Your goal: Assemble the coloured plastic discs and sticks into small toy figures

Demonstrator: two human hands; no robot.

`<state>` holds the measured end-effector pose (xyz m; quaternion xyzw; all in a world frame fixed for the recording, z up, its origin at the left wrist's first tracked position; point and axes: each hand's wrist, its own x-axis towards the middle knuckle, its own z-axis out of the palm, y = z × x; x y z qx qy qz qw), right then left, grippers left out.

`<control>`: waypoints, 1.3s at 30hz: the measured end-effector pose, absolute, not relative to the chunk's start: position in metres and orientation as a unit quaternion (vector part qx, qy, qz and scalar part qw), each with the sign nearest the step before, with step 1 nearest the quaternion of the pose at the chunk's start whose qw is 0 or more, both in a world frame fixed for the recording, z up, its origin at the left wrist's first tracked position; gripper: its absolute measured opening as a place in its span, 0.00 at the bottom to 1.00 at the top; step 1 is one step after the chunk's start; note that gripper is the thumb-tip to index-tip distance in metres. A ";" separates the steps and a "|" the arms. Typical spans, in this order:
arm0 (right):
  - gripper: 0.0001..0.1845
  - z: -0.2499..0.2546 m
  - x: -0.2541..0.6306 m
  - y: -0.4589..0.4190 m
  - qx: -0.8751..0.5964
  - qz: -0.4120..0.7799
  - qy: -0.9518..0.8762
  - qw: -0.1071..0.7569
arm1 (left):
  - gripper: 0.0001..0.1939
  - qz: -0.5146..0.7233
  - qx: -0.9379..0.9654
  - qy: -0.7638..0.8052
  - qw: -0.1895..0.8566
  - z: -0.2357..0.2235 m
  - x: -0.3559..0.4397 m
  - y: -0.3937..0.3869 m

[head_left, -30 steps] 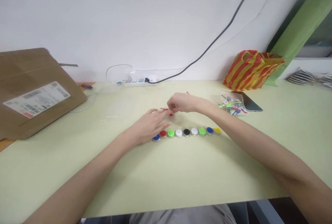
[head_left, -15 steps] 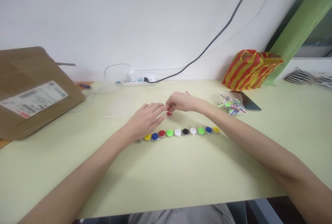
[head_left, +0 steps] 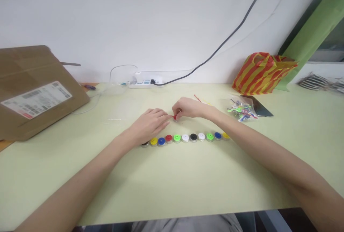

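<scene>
My right hand (head_left: 186,107) is closed in a pinch on a small red plastic piece (head_left: 175,117), at a clear-sided round base on the table. Much of that piece is hidden by the fingers. My left hand (head_left: 152,124) lies just to its left, fingers stretched out and thumb apart, with the fingertips close to the red piece. In front of both hands runs a row of several small round pieces with coloured tops and clear bases, among them a green one (head_left: 177,138), a black one (head_left: 193,137) and a blue one (head_left: 161,141). My right forearm passes over the row's right end.
A cardboard box (head_left: 32,106) stands at the left. At the wall lies a power strip (head_left: 145,83). On the right are a bag of small coloured plastic parts (head_left: 242,109), a dark tablet (head_left: 259,106) and a striped bag (head_left: 262,74). A thin red stick (head_left: 197,98) lies behind my right hand.
My right fingers have come down onto the red-topped piece, which showed below them before. My left hand has shifted slightly away from the right hand. The view has moved a little.
</scene>
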<state>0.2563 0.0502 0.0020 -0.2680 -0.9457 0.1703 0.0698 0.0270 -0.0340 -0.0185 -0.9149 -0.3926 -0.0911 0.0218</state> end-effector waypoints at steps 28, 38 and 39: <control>0.06 -0.007 0.255 0.049 -0.300 0.213 -0.926 0.088 | 0.24 -0.087 -0.918 -0.385 0.036 -0.023 0.028 -0.035; 0.08 -0.007 0.247 0.042 -0.332 0.198 -0.919 0.081 | 0.24 -0.105 -0.923 -0.371 0.024 -0.030 0.027 -0.032; 0.08 -0.006 0.245 0.039 -0.338 0.184 -0.920 0.072 | 0.24 -0.105 -0.923 -0.370 0.022 -0.030 0.027 -0.032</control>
